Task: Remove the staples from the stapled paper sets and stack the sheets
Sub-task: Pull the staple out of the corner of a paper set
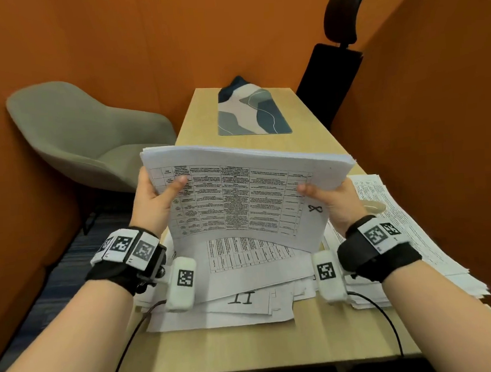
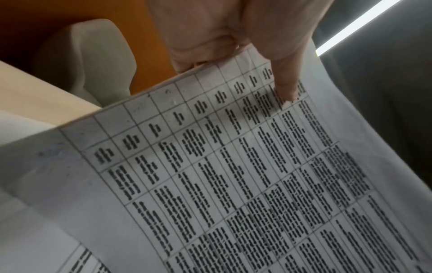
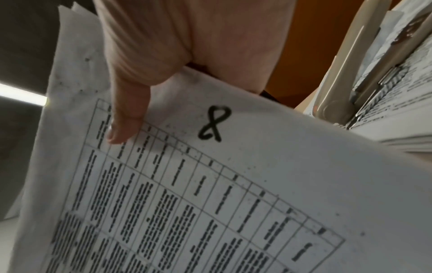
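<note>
In the head view, you hold a thick paper bundle above the desk, your left hand gripping its 9 o'clock edge and your right hand its 3 o'clock edge, thumbs on top; this reads as the stacking step, and the next move likely calls for squaring the edges and lowering the bundle onto the stack of sheets at 3 o'clock, where a beige tool, possibly the staple remover, rests. In the left wrist view, your thumb presses on the printed table of the curved top sheet. In the right wrist view, your thumb clamps beside a handwritten "8", with small holes near the corner and no staple visible.
</note>
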The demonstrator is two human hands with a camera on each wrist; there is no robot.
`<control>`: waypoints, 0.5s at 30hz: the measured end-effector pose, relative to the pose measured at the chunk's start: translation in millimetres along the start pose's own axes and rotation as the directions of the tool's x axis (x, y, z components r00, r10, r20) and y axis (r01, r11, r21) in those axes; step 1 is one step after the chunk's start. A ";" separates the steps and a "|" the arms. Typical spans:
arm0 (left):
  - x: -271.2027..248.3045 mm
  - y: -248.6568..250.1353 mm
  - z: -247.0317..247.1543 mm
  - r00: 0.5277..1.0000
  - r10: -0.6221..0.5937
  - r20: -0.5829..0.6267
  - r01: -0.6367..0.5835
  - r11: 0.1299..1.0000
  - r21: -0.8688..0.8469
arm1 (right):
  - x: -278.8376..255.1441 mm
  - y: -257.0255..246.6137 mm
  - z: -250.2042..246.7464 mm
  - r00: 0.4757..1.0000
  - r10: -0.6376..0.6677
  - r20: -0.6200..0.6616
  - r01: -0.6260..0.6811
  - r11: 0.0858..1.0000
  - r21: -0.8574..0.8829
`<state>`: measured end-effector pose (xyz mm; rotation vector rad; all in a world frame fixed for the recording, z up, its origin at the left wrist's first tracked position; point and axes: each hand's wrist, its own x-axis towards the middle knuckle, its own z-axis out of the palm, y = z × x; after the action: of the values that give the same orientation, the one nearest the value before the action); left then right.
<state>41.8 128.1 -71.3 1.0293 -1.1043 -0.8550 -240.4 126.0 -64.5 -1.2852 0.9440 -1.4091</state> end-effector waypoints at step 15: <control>6.7 -2.5 4.9 0.998 -0.039 -0.043 0.043 0.995 0.086 | 5.6 -5.0 0.2 1.000 0.003 -0.003 -0.003 0.998 0.069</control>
<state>38.6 120.0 -71.1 1.1403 -1.0962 -0.8207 -240.8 121.6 -58.3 -1.2303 0.8915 -1.4292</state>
